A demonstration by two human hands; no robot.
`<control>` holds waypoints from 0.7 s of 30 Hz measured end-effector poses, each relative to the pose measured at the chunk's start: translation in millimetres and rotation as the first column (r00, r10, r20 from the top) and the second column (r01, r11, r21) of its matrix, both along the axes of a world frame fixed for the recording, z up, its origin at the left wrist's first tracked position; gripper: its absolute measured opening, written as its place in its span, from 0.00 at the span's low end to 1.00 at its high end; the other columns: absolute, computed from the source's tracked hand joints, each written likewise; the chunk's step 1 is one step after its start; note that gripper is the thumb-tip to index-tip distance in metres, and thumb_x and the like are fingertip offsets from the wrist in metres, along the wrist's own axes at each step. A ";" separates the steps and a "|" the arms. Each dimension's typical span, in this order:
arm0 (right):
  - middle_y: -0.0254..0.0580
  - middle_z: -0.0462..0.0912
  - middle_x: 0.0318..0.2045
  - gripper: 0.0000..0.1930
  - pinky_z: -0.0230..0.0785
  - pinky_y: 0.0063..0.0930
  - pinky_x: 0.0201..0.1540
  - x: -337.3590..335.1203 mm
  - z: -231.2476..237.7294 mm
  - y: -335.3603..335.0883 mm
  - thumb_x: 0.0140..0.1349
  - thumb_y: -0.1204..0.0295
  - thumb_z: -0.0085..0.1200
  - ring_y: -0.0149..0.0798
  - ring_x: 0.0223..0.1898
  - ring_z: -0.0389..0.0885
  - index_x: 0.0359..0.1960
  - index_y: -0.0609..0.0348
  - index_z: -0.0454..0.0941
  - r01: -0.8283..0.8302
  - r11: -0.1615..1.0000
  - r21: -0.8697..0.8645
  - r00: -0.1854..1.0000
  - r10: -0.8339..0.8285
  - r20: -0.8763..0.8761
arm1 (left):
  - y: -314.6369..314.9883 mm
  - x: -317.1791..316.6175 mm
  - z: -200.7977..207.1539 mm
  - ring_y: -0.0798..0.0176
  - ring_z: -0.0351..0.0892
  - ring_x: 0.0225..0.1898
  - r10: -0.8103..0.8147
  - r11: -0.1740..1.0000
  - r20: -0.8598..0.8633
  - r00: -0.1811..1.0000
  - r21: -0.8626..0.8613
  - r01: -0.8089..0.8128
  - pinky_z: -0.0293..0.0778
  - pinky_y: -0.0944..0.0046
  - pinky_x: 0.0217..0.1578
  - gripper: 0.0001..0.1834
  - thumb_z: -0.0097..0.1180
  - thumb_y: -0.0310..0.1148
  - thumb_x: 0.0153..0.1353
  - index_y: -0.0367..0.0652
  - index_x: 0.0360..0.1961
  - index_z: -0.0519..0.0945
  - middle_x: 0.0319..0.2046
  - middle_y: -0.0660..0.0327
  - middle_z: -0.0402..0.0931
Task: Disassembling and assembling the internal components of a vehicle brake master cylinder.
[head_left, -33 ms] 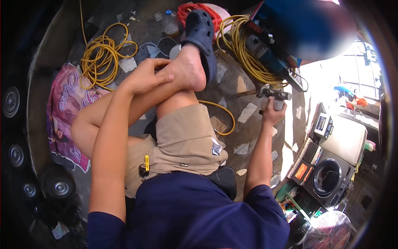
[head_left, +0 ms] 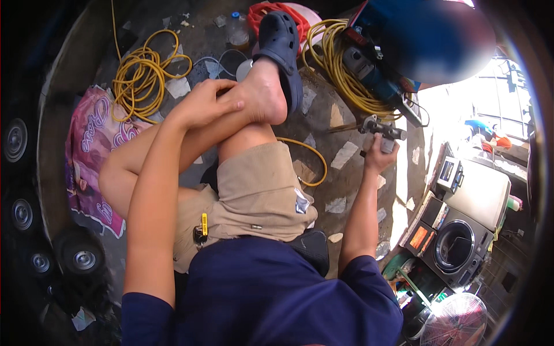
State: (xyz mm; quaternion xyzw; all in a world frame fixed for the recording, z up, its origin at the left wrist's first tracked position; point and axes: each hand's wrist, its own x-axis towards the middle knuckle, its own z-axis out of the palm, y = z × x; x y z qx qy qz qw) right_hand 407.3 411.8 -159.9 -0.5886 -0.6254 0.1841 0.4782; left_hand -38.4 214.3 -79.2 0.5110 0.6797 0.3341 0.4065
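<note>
My left hand (head_left: pixel 205 108) rests on the lower part of my crossed leg (head_left: pixel 245 106), just above the ankle, with thumb and fingers apart and nothing held. On that foot is a dark blue clog (head_left: pixel 280 43). Out to the right, my right hand (head_left: pixel 381 157) is closed around a grey metal tool (head_left: pixel 382 130) with a short cylindrical head; its exact kind does not show. A thin rod (head_left: pixel 343 128) lies to the left of the tool's head. My palm and fingers hide most of the tool's grip.
Yellow hose (head_left: pixel 141 81) lies coiled at the far left, with more hose (head_left: pixel 340 69) by a blue machine (head_left: pixel 360 60). A plastic bottle (head_left: pixel 237 32) stands at the back. Paper scraps (head_left: pixel 345 154) litter the floor. Speaker equipment (head_left: pixel 455 245) and a fan (head_left: pixel 456 323) stand at right.
</note>
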 end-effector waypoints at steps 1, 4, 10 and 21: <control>0.47 0.84 0.36 0.22 0.75 0.37 0.42 2.4 -2.9 3.1 0.54 0.65 0.74 0.42 0.35 0.82 0.43 0.66 0.78 0.020 1.000 -0.011 0.997 -0.019 0.078 | 1.5 -0.5 4.3 0.51 0.86 0.52 -0.003 1.000 0.003 1.000 0.003 0.003 0.77 0.57 0.55 0.37 0.68 0.53 0.61 0.27 0.56 0.81 0.48 0.41 0.85; 0.47 0.83 0.36 0.23 0.75 0.37 0.43 1.1 -6.0 7.0 0.54 0.63 0.75 0.43 0.35 0.82 0.43 0.66 0.77 0.027 0.999 -0.032 0.989 -0.022 0.144 | 7.1 -1.4 5.7 0.46 0.86 0.52 -0.031 0.978 -0.164 0.986 -0.208 -0.004 0.77 0.54 0.54 0.38 0.67 0.56 0.61 0.27 0.54 0.81 0.47 0.38 0.85; 0.46 0.84 0.37 0.23 0.76 0.37 0.44 10.6 -14.9 13.7 0.53 0.63 0.75 0.40 0.36 0.83 0.41 0.65 0.77 0.009 0.999 -0.052 1.000 -0.009 0.001 | 13.7 4.6 3.9 0.36 0.84 0.51 -0.039 0.974 -0.297 0.954 -0.226 -0.030 0.78 0.48 0.53 0.46 0.62 0.68 0.58 0.26 0.50 0.83 0.46 0.33 0.83; 0.50 0.87 0.41 0.19 0.85 0.45 0.36 38.0 23.1 -17.7 0.70 0.58 0.51 0.47 0.36 0.88 0.52 0.60 0.77 -0.369 0.824 -0.430 0.647 -0.104 -0.755 | -12.1 68.6 11.2 0.46 0.84 0.47 0.398 0.842 -0.423 0.814 0.521 -0.141 0.79 0.53 0.49 0.25 0.74 0.43 0.57 0.36 0.48 0.82 0.45 0.48 0.81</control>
